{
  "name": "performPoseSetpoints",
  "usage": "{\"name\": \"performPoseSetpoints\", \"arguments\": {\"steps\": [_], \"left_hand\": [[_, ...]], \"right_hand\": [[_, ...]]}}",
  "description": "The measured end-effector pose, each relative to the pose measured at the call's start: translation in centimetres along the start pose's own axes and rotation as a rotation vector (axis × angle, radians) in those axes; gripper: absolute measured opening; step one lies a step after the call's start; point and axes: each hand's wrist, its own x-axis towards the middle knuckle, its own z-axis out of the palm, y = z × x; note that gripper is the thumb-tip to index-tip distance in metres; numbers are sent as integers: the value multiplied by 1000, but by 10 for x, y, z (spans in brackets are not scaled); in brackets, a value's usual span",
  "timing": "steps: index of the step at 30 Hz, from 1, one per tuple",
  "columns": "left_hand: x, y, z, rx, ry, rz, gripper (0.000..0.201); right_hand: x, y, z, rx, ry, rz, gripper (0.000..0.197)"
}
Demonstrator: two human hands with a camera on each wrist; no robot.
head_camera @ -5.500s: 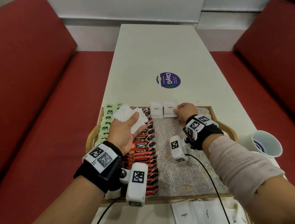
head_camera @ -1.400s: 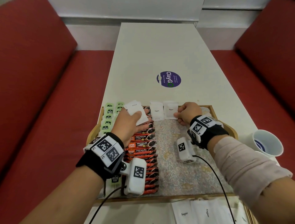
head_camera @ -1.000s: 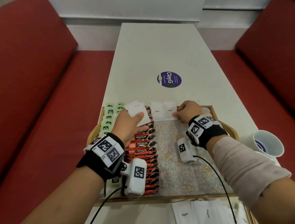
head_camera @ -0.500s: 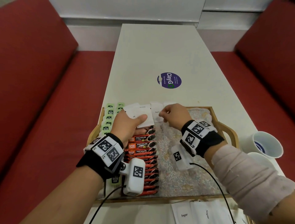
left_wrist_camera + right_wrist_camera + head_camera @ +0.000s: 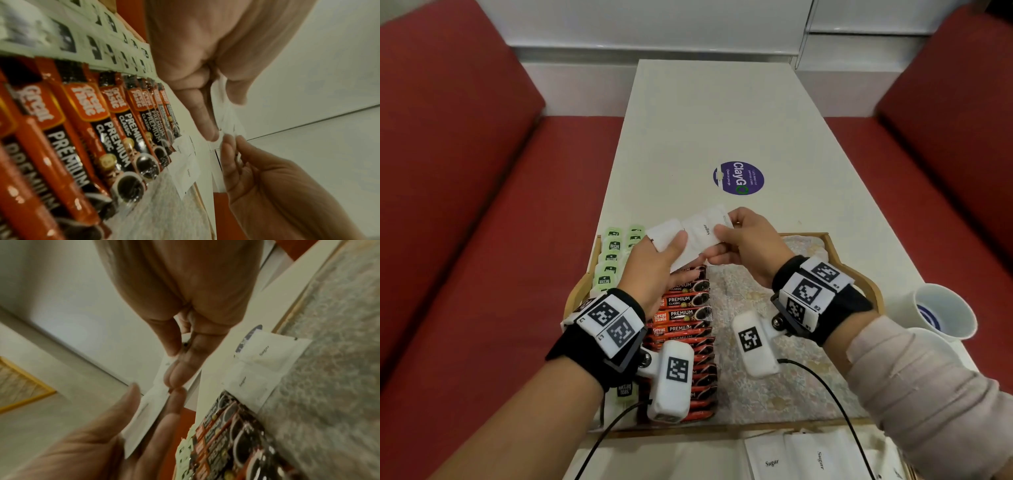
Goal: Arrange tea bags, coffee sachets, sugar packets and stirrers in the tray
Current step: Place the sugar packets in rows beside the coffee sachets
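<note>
My left hand (image 5: 659, 262) grips a small stack of white sugar packets (image 5: 664, 233) above the far end of the wooden tray (image 5: 739, 432). Beside it my right hand (image 5: 739, 240) pinches the top packet (image 5: 705, 233), printed "Sugar", at its right edge. Two sugar packets (image 5: 265, 353) lie side by side at the tray's far edge. Green tea bags (image 5: 609, 253) fill the left column. Red and black coffee sachets (image 5: 685, 315) fill the column beside them. No stirrers show.
The tray's right half is bare floral liner (image 5: 791, 377). More sugar packets (image 5: 774, 459) lie on the table in front of the tray. White cups (image 5: 941, 315) stand to the right. A purple sticker (image 5: 738, 178) marks the white table; red benches flank it.
My right hand left the packets at the tray's far edge, moved left to the stack and took hold of its top packet. My left hand rose a little with the stack.
</note>
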Motion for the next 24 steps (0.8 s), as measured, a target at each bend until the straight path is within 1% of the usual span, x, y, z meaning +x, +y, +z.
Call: {"name": "performPoseSetpoints", "arguments": {"steps": [2,4,5,7,9,11,12,13,15,17,19,22,24], "left_hand": [[0,-1,1,56,16,60,34],[3,0,1,60,83,94,34],[5,3,0,45,115,104,32],[9,9,-2,51,140,114,29],[12,15,-5,221,113,143,31],[12,18,-6,434,56,181,31],[12,19,-5,484,30,189,31],[12,19,-3,494,14,187,30],[13,19,-2,435,24,175,23],[14,21,-1,356,50,153,15],[16,22,-2,283,70,111,15],[17,22,-4,236,88,64,19],[16,20,-5,234,93,53,19]], "right_hand": [[-3,0,2,73,-30,37,12],[-4,1,3,39,-54,59,10],[-5,2,3,-30,-65,59,8],[-5,5,0,-259,-82,29,8],[-3,6,-4,-516,-51,-58,12],[-2,5,-7,-645,-25,-147,14],[-2,4,-8,-672,-36,-165,15],[-1,4,-9,-680,-55,-158,14],[0,3,-12,-636,-61,-103,11],[5,5,-19,-571,19,-60,21],[12,11,-27,-527,132,-31,29],[24,24,-36,-499,256,16,32],[30,32,-37,-515,289,54,31]]}}
